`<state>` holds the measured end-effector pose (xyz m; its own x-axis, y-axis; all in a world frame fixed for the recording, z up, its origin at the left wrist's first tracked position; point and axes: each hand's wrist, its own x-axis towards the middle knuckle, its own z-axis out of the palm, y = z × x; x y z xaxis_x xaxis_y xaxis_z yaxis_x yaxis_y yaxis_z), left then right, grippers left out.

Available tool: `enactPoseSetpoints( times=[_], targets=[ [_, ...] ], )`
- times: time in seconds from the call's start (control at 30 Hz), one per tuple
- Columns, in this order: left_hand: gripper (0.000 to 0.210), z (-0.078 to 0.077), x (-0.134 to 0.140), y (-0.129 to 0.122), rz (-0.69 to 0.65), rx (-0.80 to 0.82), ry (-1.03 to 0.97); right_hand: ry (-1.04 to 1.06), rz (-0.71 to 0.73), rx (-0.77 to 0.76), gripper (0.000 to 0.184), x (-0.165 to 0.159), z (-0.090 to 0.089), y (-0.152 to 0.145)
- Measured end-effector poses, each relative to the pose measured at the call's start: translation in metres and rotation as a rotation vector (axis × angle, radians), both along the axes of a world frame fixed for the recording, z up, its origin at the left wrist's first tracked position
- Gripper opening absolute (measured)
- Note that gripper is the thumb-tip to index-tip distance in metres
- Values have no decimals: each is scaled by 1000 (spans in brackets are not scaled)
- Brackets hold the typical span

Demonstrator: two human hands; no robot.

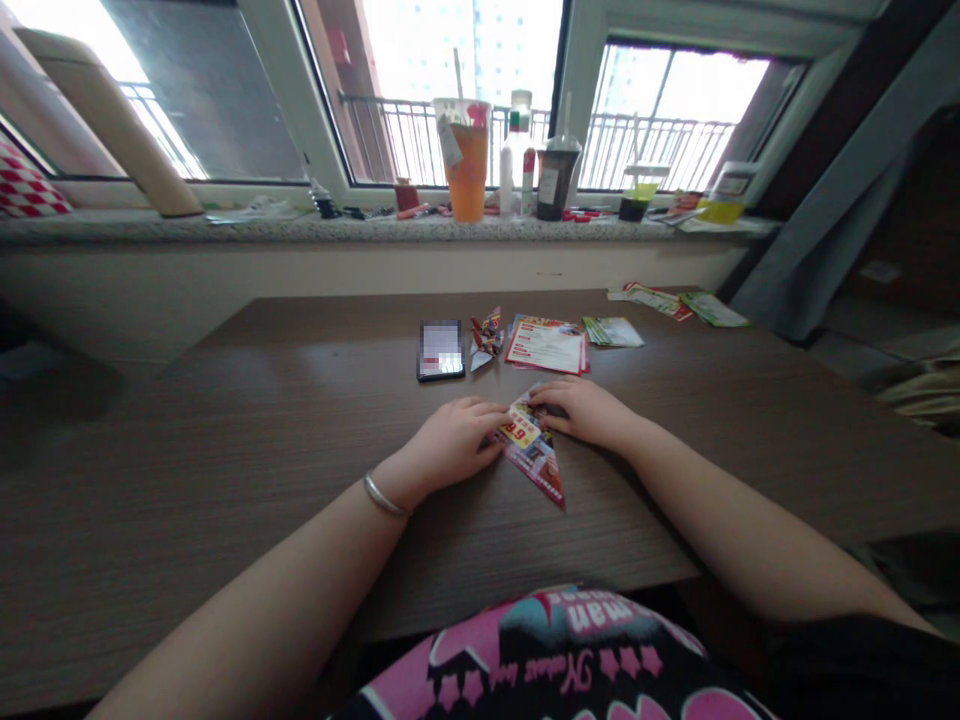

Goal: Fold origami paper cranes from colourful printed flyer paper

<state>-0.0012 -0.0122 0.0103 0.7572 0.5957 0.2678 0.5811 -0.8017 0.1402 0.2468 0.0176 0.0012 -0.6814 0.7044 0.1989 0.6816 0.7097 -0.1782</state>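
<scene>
A colourful printed flyer [535, 455], folded into a triangle with a large yellow price patch, lies on the table in front of me. My left hand [465, 440], with a silver bangle at the wrist, grips its left edge, fingers together. At the upper right edge, the bent fingers of my right hand [576, 408] pinch the paper. Both hands partly cover the flyer, so its far corner is hard to see. Just beyond them stand a folded paper figure [487, 338] and a stack of printed flyers [547, 345].
A phone [441, 350] lies left of the paper figure on the brown table [300, 420]. Green-and-white leaflets [613, 332] and more leaflets [660, 300] lie to the right. On the windowsill [262, 228] are an orange drink cup [470, 170], a dark cup [555, 185] and bottles.
</scene>
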Motion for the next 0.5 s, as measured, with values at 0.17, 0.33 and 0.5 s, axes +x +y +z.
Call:
enactPoseSetpoints(
  times=[0.17, 0.33, 0.5],
  targets=[
    [38, 2, -2, -1, -12, -28, 43, 24, 49, 66, 32, 0, -4, -1],
    [37, 2, -3, -6, 65, 6, 120, 22, 12, 99, 23, -4, 6, -9],
    [32, 12, -3, -15, 66, 45, 252, 36, 22, 42, 24, -9, 16, -16]
  ],
)
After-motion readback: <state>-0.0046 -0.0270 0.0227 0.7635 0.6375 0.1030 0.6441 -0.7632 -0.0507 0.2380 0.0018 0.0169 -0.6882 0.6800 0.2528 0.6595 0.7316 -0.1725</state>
